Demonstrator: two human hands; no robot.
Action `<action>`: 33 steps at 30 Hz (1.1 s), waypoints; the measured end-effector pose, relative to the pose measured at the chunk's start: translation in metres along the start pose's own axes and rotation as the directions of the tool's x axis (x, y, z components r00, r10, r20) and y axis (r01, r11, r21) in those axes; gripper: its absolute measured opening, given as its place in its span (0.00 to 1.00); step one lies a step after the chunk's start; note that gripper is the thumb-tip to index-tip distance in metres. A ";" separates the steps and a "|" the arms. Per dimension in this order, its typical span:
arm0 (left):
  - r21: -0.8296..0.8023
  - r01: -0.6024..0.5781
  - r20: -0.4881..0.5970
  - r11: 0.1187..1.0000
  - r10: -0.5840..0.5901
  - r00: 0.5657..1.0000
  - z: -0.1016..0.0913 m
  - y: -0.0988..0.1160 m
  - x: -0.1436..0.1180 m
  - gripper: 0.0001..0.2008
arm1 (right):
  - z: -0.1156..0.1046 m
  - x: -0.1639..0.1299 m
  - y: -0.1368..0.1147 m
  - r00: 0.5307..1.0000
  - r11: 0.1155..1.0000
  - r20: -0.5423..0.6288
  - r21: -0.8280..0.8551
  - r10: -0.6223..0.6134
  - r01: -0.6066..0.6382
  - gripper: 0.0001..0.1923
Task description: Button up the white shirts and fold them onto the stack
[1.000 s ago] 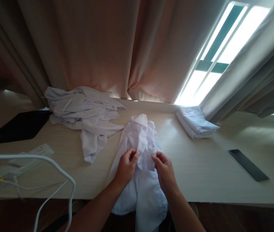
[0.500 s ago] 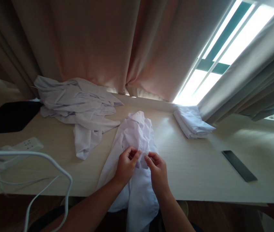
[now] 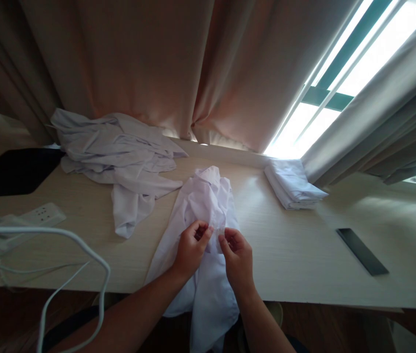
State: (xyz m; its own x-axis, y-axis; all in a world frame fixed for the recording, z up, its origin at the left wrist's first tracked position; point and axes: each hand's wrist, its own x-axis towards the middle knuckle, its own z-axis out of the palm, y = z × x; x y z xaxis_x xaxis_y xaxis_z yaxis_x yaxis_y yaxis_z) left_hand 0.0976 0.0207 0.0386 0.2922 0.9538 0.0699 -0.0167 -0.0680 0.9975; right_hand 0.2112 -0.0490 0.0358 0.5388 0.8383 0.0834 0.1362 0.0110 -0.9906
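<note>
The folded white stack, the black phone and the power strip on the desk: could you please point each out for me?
Folded white stack [image 3: 294, 185], head view, on its top layer.
Black phone [image 3: 362, 250], head view, middle of its dark face.
Power strip [image 3: 44, 214], head view, on its socket face.

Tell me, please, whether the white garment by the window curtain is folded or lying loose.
Folded: the white garment sits as a neat, flat stack with squared edges, unlike the crumpled shirt that both hands pinch.
</note>
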 end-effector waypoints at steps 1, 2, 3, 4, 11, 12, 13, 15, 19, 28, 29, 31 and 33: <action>-0.010 0.002 0.007 1.000 -0.002 1.000 -0.001 0.001 -0.001 0.13 | 0.000 -0.001 0.000 1.000 1.000 -0.002 -0.021 -0.008 0.008 0.13; -0.017 0.005 0.013 1.000 -0.004 1.000 -0.001 0.001 -0.002 0.13 | 0.000 -0.002 0.000 1.000 0.999 -0.004 -0.042 -0.015 0.015 0.13; -0.020 0.007 0.019 1.000 -0.007 1.000 -0.002 0.001 -0.002 0.13 | 0.000 -0.003 -0.001 1.000 0.998 -0.004 -0.062 -0.021 0.020 0.13; -0.021 0.008 0.025 1.000 -0.007 1.000 -0.002 0.001 -0.003 0.13 | 0.000 -0.004 -0.001 1.000 0.997 -0.005 -0.078 -0.027 0.027 0.13; -0.020 -0.001 0.048 1.000 0.002 0.999 -0.004 0.001 -0.003 0.13 | 0.001 -0.004 -0.001 0.999 0.992 0.007 -0.116 -0.052 0.052 0.13; -0.023 -0.002 0.046 1.000 0.003 0.999 -0.004 0.001 -0.003 0.13 | 0.002 -0.004 0.000 0.999 0.992 0.010 -0.116 -0.051 0.052 0.13; -0.026 -0.002 0.045 1.000 0.003 0.999 -0.004 0.001 -0.002 0.13 | 0.002 -0.004 0.000 0.999 0.992 0.011 -0.116 -0.050 0.051 0.14; -0.031 -0.005 0.045 1.000 0.007 0.999 -0.004 0.001 -0.002 0.13 | 0.003 -0.003 0.001 0.999 0.992 0.014 -0.118 -0.049 0.050 0.14; -0.033 -0.005 0.038 0.999 0.006 0.999 -0.004 0.001 -0.001 0.13 | 0.003 -0.002 0.002 0.998 0.990 0.024 -0.131 -0.053 0.055 0.14; -0.058 0.024 0.045 0.998 -0.021 0.999 -0.004 -0.001 -0.001 0.14 | 0.003 -0.002 -0.001 0.998 0.987 0.024 -0.147 -0.064 0.067 0.14; -0.061 0.027 0.046 0.998 -0.025 0.999 -0.004 -0.001 -0.001 0.14 | 0.002 -0.002 -0.001 0.997 0.986 0.025 -0.152 -0.067 0.070 0.14; -0.065 0.033 0.051 0.997 -0.029 0.998 -0.004 -0.001 -0.002 0.14 | 0.002 -0.003 -0.001 0.997 0.984 0.027 -0.161 -0.072 0.076 0.13; -0.068 0.034 0.056 0.997 -0.030 0.998 -0.004 -0.001 -0.003 0.13 | 0.001 -0.003 -0.001 0.996 0.981 0.034 -0.172 -0.079 0.084 0.13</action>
State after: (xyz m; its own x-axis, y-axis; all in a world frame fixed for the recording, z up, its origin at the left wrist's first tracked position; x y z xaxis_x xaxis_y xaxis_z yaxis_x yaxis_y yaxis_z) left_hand 0.0929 0.0194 0.0378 0.3456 0.9375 0.0392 -0.0720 -0.0151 0.9973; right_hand 0.2086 -0.0507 0.0365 0.4981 0.8527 0.1578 0.3221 -0.0130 -0.9466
